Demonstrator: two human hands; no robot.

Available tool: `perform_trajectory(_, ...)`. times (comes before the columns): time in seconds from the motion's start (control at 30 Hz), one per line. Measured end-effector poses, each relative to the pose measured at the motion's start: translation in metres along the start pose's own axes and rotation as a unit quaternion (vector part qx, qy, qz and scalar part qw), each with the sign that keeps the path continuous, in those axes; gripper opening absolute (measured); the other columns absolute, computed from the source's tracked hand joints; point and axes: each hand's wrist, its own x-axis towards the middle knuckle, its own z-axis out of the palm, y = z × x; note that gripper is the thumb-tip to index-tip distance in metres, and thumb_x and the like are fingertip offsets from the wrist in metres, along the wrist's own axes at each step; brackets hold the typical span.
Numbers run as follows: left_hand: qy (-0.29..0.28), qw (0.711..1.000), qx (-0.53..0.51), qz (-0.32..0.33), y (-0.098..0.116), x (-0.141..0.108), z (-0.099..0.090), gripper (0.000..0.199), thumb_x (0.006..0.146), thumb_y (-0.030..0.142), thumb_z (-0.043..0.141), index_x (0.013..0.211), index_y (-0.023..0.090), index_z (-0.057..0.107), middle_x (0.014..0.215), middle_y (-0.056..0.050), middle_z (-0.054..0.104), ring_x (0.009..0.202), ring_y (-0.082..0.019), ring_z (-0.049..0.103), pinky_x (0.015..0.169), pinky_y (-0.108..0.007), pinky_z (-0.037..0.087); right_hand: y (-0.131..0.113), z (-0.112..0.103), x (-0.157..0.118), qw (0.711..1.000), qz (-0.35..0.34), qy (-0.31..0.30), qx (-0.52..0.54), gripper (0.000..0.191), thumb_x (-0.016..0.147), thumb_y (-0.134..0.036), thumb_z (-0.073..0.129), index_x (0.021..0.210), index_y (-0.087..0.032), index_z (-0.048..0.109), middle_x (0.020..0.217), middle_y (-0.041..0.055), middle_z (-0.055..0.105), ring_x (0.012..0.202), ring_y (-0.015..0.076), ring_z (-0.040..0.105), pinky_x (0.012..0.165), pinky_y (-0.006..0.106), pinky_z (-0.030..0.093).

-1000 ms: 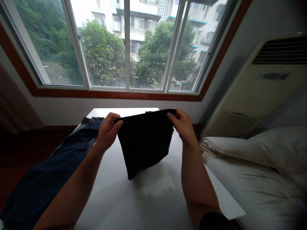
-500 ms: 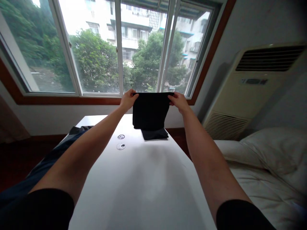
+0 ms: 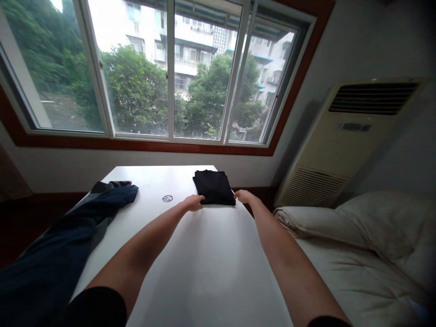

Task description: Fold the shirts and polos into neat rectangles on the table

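A folded black garment [image 3: 214, 187] lies flat at the far right of the white table [image 3: 204, 268]. My left hand [image 3: 194, 202] is closed at its near left corner, thumb on top of the cloth and the other fingers curled under. At the near right corner, my right hand [image 3: 243, 196] pinches the edge with its fingertips. The black cloth seen lying under it earlier cannot be told apart from it now.
Along the table's left side lies a crumpled dark blue garment [image 3: 81, 218]. A round cable-hole cover [image 3: 167, 198] sits in the tabletop. A bed with a pale quilt [image 3: 354, 268] and a floor-standing air conditioner [image 3: 344, 141] stand to the right. Beyond is a window [image 3: 143, 91].
Both hands have come down with the black garment, from hanging upright above the table to lying flat on the dark folded cloth there. The view has shifted slightly.
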Motion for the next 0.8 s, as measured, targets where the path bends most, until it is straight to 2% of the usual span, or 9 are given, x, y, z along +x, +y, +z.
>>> perform_trajectory(0.07,-0.032,0.999,0.024,0.02,-0.008,-0.005,0.008,0.042,0.086,0.029,0.072,0.128,0.023,0.071,0.134,-0.013,0.069,0.123,-0.03,0.064,0.099,-0.037,0.051,0.002,0.013,0.001,1.0,0.002,-0.005,-0.01,0.023,0.087,-0.028,0.066,0.102,-0.024,0.083,0.102,0.0076,0.079,0.098,0.0234,0.072,0.09,0.029,0.051)
perform_trajectory(0.13,-0.048,0.997,0.048,0.029,-0.02,-0.01,0.006,0.04,0.09,0.031,0.067,0.13,0.025,0.071,0.139,-0.013,0.066,0.128,-0.031,0.06,0.101,-0.039,0.05,-0.001,0.024,0.005,1.0,0.002,0.004,-0.016,0.029,0.093,-0.029,0.06,0.113,-0.023,0.08,0.115,0.0095,0.077,0.108,0.0238,0.07,0.094,0.03,0.049)
perform_trajectory(0.23,-0.056,0.995,0.079,0.017,-0.047,-0.024,-0.007,0.039,0.091,0.033,0.065,0.129,0.025,0.071,0.14,-0.013,0.065,0.129,-0.031,0.058,0.102,-0.04,0.048,-0.015,0.044,0.014,0.999,-0.007,0.03,-0.017,0.04,0.1,-0.031,0.054,0.134,-0.019,0.07,0.136,0.0143,0.067,0.125,0.0251,0.061,0.105,0.032,0.045)
perform_trajectory(0.33,-0.052,0.992,0.108,-0.025,-0.081,-0.051,-0.028,0.038,0.089,0.034,0.066,0.126,0.027,0.072,0.138,-0.012,0.066,0.128,-0.03,0.058,0.103,-0.04,0.047,-0.036,0.07,0.016,0.998,-0.024,0.053,-0.018,0.05,0.103,-0.034,0.051,0.15,-0.017,0.057,0.153,0.017,0.053,0.14,0.0262,0.049,0.115,0.035,0.036)
perform_trajectory(0.43,-0.028,0.985,0.139,-0.095,-0.12,-0.095,-0.056,0.042,0.088,0.032,0.065,0.129,0.026,0.069,0.141,-0.014,0.064,0.132,-0.031,0.054,0.105,-0.043,0.045,-0.055,0.098,0.011,0.999,-0.03,0.008,-0.025,0.057,0.104,-0.041,0.05,0.157,-0.02,0.048,0.165,0.0164,0.038,0.152,0.0287,0.034,0.12,0.042,0.03)
perform_trajectory(0.53,0.019,0.967,0.17,-0.188,-0.16,-0.15,-0.084,0.055,0.084,0.032,0.066,0.139,0.023,0.061,0.151,-0.02,0.054,0.142,-0.038,0.043,0.111,-0.054,0.037,-0.067,0.118,0.004,0.998,-0.014,-0.043,-0.037,0.067,0.1,-0.047,0.055,0.161,-0.023,0.041,0.171,0.0167,0.026,0.158,0.0336,0.02,0.121,0.052,0.025)
perform_trajectory(0.6,0.053,0.943,0.19,-0.267,-0.186,-0.189,-0.095,0.064,0.082,0.033,0.066,0.144,0.019,0.056,0.154,-0.025,0.048,0.146,-0.045,0.036,0.112,-0.062,0.032,-0.073,0.124,-0.001,0.999,0.005,-0.033,-0.043,0.068,0.1,-0.047,0.054,0.162,-0.023,0.039,0.172,0.0173,0.023,0.158,0.0348,0.017,0.12,0.055,0.024)
perform_trajectory(0.7,0.077,0.895,0.192,-0.395,-0.217,-0.237,-0.098,0.068,0.08,0.034,0.067,0.145,0.019,0.055,0.149,-0.024,0.053,0.139,-0.045,0.045,0.11,-0.06,0.035,-0.083,0.129,-0.007,0.999,0.02,0.018,-0.041,0.06,0.101,-0.042,0.051,0.158,-0.022,0.046,0.169,0.0166,0.031,0.156,0.033,0.023,0.119,0.052,0.028)
perform_trajectory(0.8,0.104,0.892,0.165,-0.409,-0.234,-0.263,-0.094,0.049,0.086,0.032,0.057,0.134,0.023,0.065,0.139,-0.019,0.062,0.129,-0.041,0.056,0.104,-0.053,0.043,-0.095,0.136,-0.016,0.996,0.027,0.072,-0.033,0.055,0.1,-0.038,0.051,0.153,-0.023,0.053,0.165,0.0154,0.039,0.154,0.032,0.029,0.119,0.048,0.03)
